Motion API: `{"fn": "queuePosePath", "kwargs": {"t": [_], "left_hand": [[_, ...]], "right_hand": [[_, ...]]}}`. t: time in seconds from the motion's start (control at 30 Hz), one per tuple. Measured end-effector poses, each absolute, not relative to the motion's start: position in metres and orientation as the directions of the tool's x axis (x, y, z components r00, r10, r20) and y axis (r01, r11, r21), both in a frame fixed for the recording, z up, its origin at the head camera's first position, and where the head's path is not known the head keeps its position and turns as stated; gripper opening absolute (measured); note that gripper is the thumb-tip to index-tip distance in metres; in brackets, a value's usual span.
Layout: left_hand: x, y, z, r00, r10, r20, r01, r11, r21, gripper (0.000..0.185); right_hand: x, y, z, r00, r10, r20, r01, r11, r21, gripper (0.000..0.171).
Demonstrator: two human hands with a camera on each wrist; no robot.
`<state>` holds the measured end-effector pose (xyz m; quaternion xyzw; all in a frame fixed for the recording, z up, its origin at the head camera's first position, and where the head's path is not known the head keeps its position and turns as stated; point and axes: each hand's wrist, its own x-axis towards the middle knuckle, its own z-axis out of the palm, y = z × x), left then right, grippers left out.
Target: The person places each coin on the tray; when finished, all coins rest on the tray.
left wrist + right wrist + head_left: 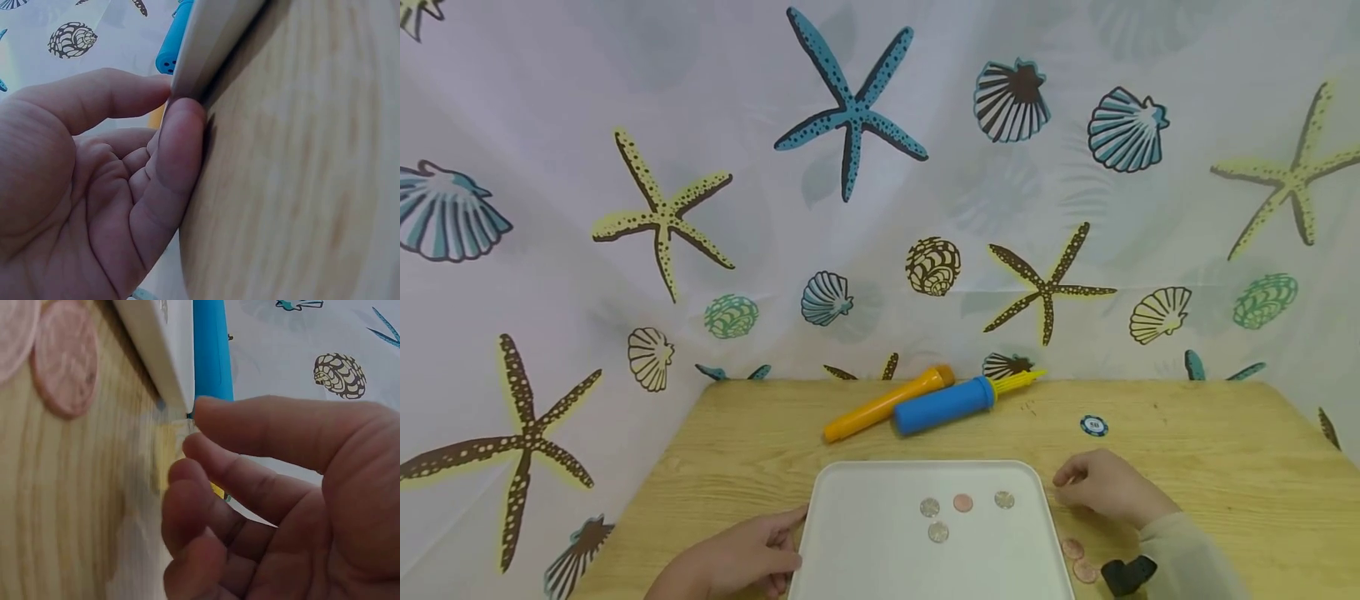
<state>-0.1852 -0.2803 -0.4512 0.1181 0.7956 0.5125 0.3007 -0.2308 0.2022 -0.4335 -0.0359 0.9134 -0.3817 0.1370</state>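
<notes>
The left hand (737, 558) rests at the tray's (880, 567) left edge, lower centre of the head view, fingers relaxed and touching the rim, apparently steadying it. The right hand (1105, 487), right of the tray, is loosely curled; whether it pinches a coin cannot be told. Four coins (962, 502) lie in the tray; two more (1078, 560) lie on the tabletop (1210, 450) beside it. A blue pump (943, 406), orange tube (883, 404) and chip (1093, 426) sit behind, clear of the hands.

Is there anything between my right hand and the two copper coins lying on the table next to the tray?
Nothing visible. The right hand rests on bare table beside the tray, and the two coins lie just nearer you, by your wrist.
</notes>
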Motion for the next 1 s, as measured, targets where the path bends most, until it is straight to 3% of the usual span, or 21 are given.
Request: {"fn": "queuePosePath", "kwargs": {"t": [0.7,1.0], "left_hand": [[-0.190,-0.277,-0.447,-0.792,0.488,-0.367,-0.096,0.494,0.864,0.078],[-0.185,-0.276,-0.448,-0.783,0.503,-0.367,-0.110,0.468,0.877,0.080]], "right_hand": [[-0.220,0.227,-0.435,-0.904,-0.289,-0.315,0.017,0.712,-0.702,0.032],[-0.203,0.221,-0.438,-0.871,-0.417,-0.259,-0.103,0.672,-0.733,0.029]]}}
